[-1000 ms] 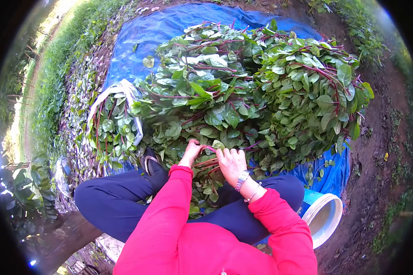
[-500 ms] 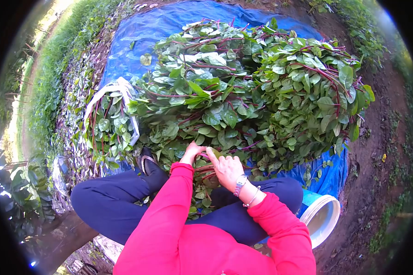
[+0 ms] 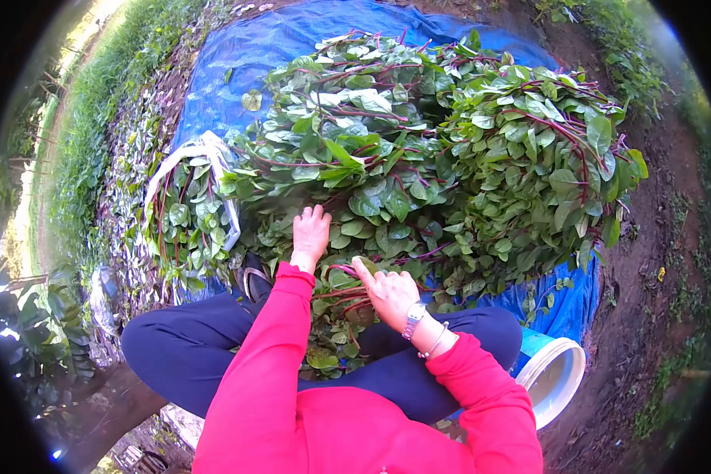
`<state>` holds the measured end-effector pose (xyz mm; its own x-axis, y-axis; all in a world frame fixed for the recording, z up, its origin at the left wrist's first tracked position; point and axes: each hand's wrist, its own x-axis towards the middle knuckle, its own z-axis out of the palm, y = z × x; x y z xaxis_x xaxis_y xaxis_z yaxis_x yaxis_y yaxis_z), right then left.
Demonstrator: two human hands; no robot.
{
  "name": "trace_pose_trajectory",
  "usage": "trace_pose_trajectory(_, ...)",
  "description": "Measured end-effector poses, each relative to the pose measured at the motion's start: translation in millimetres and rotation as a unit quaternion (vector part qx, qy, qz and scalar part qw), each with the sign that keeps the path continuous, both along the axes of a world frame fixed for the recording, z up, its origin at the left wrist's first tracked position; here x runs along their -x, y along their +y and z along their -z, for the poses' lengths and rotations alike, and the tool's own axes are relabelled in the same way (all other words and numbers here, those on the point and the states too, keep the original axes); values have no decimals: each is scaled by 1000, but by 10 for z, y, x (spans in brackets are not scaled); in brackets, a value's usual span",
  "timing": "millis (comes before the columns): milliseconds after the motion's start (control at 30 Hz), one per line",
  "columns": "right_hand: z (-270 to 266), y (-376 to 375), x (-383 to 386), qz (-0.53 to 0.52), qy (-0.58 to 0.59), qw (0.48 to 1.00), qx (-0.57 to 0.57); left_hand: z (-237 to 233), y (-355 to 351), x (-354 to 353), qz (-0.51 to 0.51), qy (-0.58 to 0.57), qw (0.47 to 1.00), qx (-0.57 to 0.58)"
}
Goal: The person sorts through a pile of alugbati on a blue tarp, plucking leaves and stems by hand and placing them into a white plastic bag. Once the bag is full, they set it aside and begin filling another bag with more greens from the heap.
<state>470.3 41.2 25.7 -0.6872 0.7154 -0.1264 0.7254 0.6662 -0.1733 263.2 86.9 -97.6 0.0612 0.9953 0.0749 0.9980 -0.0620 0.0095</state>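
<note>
A large heap of Malabar spinach (image 3: 355, 158), green leaves on reddish-purple stems, lies in front of me. My left hand (image 3: 311, 233) reaches over its near edge, fingers slightly apart and bent at the leaves; I see nothing held in it. My right hand (image 3: 393, 295) is closed around a bunch of Malabar spinach stems (image 3: 344, 294) above my lap, the thumb side toward the heap. The red stems stick out to the left of this hand, and leaves hang below them. Its palm is hidden.
The heap rests on a blue tarp (image 3: 237, 59). A bundle tied with a white strip (image 3: 231, 225) stands at the left. Near my right knee a white-rimmed bucket (image 3: 565, 379) lies tipped. My crossed legs (image 3: 189, 347) frame the near side. Muddy soil (image 3: 648, 276) runs along the right.
My left hand has left the stems beside my right hand and moved up and left to the heap. The right hand stays nearly still, still gripping the bunch.
</note>
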Motion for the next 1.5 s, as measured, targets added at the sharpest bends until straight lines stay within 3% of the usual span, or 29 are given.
trace_pose_trajectory(100,64,-34,-32,3,11,1000,7,-44,-120,14,35,7,999,30)
trace_pose_trajectory(200,133,-57,-70,-2,10,1000,19,-94,-338,102,24,-86,995,46)
trace_pose_trajectory(367,123,-90,-51,-7,0,998,56,-139,-601,529,-91,-87,992,10)
trace_pose_trajectory(500,27,-111,-15,-4,-8,999,54,-211,-609,745,-156,-18,986,52)
trace_pose_trajectory(633,23,-132,-45,-7,2,997,74,-331,-531,721,-214,-27,967,133)
trace_pose_trajectory(700,4,-124,-52,-7,2,995,103,-401,-520,615,-162,56,985,-35)
trace_pose_trajectory(733,-6,-120,-48,-7,2,991,132,-470,-443,525,-166,14,985,-40)
trace_pose_trajectory(800,-24,-112,-27,-20,-3,989,146,-492,-268,384,-39,-76,993,-78)
trace_pose_trajectory(833,-31,-116,-20,-31,-11,987,159,-366,-176,293,5,-165,986,-25)
trace_pose_trajectory(933,-8,-200,1,-36,-7,988,152,-223,-128,-126,49,-52,987,144)
trace_pose_trajectory(1067,6,-292,-89,5,5,984,176,-21,-142,-247,64,-34,971,228)
trace_pose_trajectory(1133,71,-301,-122,32,-12,982,188,-100,-194,-247,-22,-135,966,218)
trace_pose_trajectory(1167,97,-291,-125,51,-28,978,199,-141,-226,-249,-18,-133,967,217)
trace_pose_trajectory(1233,101,-320,-119,64,-45,980,184,-434,-331,-286,22,-334,933,129)
trace_pose_trajectory(1267,167,-352,-119,74,-23,992,99,-568,-394,-326,70,-390,912,104)
trace_pose_trajectory(1300,199,-369,-122,82,-1,997,12,-679,-472,-369,90,-435,885,137)
trace_pose_trajectory(1367,73,-352,-84,91,-44,994,38,-718,-661,-409,113,-492,845,179)
trace_pose_trajectory(1433,9,-376,-104,53,18,995,-87,-801,-747,-354,113,-501,827,227)
trace_pose_trajectory(1500,-12,-381,-142,33,13,996,-84,-915,-773,-287,112,-510,807,276)
